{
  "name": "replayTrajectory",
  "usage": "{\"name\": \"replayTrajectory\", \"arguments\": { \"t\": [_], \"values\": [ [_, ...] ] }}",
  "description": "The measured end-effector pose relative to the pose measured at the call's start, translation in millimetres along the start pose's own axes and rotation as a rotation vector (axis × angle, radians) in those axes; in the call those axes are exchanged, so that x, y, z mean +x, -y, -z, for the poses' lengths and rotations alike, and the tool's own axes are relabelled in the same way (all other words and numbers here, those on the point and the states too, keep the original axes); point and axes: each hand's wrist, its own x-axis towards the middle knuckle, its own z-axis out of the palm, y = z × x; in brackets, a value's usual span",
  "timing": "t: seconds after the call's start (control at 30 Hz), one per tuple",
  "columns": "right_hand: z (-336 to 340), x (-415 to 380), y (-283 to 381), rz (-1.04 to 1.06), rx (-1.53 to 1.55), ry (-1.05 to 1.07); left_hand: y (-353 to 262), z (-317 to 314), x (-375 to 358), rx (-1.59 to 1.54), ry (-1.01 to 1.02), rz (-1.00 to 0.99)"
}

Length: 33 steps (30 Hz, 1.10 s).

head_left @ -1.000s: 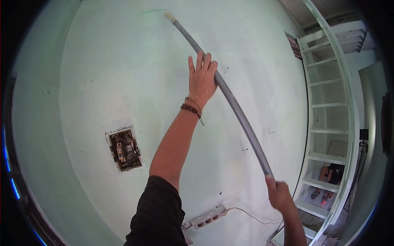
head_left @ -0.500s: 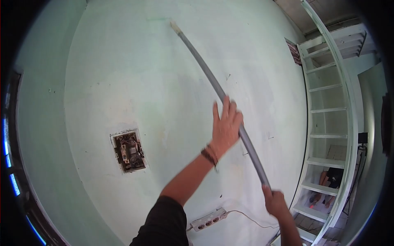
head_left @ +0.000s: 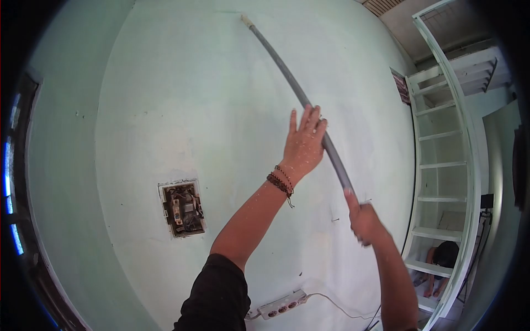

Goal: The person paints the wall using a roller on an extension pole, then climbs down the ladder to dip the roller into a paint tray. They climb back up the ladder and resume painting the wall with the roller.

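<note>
A long grey pole (head_left: 284,71) slants across the wall, with a pale-bristled paintbrush (head_left: 247,22) at its upper end touching or close to the wall. My left hand (head_left: 305,140) lies along the pole's middle. Its thumb and some fingers stretch upward, while the others lie over the pole; how they close behind it is hidden. Lower down, my right hand (head_left: 364,220) is wrapped round the pole near its bottom end, thumb pointing up along it. White specks dot my left hand and forearm. The wall (head_left: 232,165) has patchy pale green and whitish paint.
An uncovered electrical box (head_left: 185,208) with exposed wiring is set in the wall. Below hangs a white power strip (head_left: 281,304) with its cord. Several nails (head_left: 335,219) stick out. At right stands a white ladder (head_left: 441,165); behind it a person (head_left: 444,256) bends low.
The brush and pole have moved up the wall. Both hands are higher, and my right hand has come closer to my left. My view has shifted slightly; the person behind the ladder is bent over.
</note>
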Motion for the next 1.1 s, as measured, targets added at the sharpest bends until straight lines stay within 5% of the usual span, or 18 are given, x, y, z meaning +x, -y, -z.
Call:
{"name": "replayTrajectory", "arguments": {
  "t": [0.53, 0.97, 1.1],
  "values": [
    [56, 77, 230, 0.162, 0.053, -0.04, -7, 130, -27, -0.274, -0.073, -0.076],
    [30, 8, 56, -0.033, -0.05, 0.006, -5, 131, -38, -0.228, 0.077, 0.026],
    [49, 20, 66, 0.002, -0.061, 0.004, -4, 143, -40, -0.198, 0.14, 0.023]
  ]
}}
